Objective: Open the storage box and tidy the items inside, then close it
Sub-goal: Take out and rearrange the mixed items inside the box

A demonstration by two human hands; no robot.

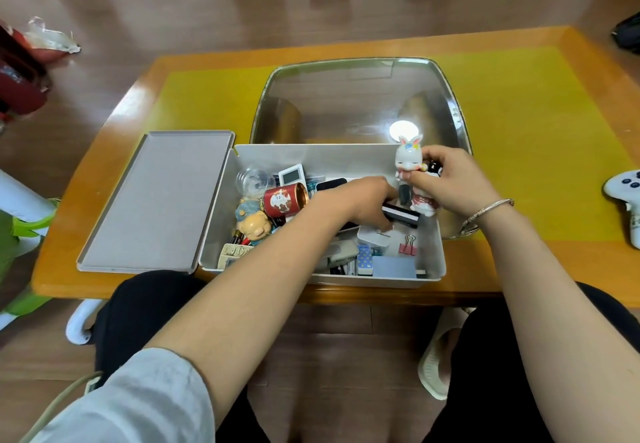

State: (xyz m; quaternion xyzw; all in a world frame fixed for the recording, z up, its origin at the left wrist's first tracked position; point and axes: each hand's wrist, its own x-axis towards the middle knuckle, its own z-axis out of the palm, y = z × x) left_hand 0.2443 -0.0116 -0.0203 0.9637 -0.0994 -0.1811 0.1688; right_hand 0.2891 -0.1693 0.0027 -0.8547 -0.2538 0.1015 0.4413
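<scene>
My right hand (450,179) pinches the upright rabbit figurine (414,172) over the open storage box's (431,255) far right corner, while my left hand (360,203), nearer the clutter, curls round a black bar (403,215).

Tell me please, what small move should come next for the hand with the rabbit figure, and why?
Probably lift the rabbit figure clear of the storage box. The right hand already grips it above the clutter, while the left hand sorts inside the crowded box.

Left hand (360,200) fingers hidden among box clutter; small dark item behind rabbit figurine (414,172) unidentifiable; game controller (625,200) cut off.
</scene>
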